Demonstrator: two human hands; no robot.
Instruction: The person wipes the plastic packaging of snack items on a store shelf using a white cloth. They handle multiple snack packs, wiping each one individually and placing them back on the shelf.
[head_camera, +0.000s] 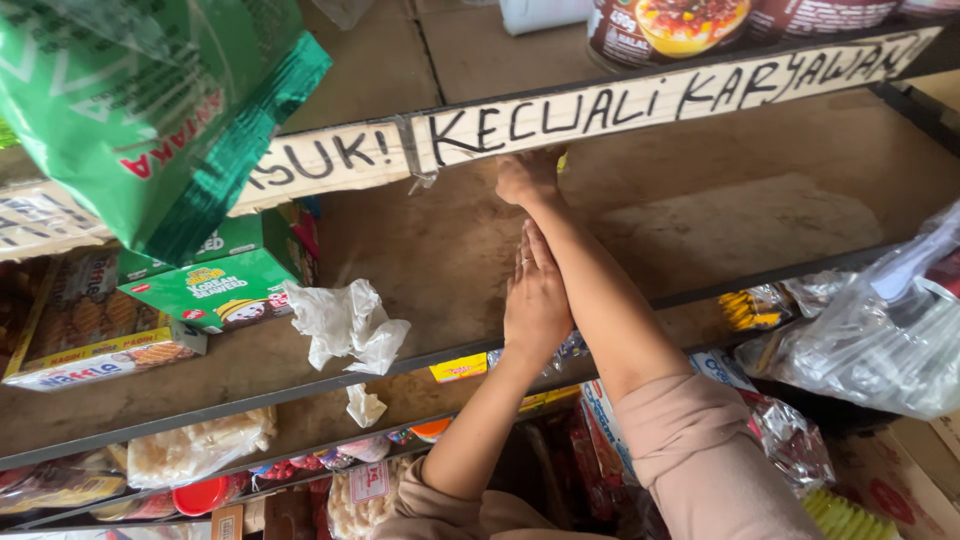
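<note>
My right hand (525, 178) reaches to the back of a brown wooden shelf (700, 220), just beneath a white paper strip with handwriting (600, 105) taped along the upper shelf's edge. Its fingers are curled and partly hidden behind the strip; a small yellow bit (562, 160) shows beside them, and I cannot tell whether it is held. My left hand (535, 300) lies flat with fingers together against my right forearm, a ring on one finger, holding nothing. Both sleeves are pale pink.
A green bag (160, 110) hangs at the upper left above a green snack box (215, 285) and a wafer box (90, 335). Crumpled white paper (350, 325) lies on the shelf. Clear plastic bags (880, 340) sit right. Snack packets fill lower shelves (200, 450).
</note>
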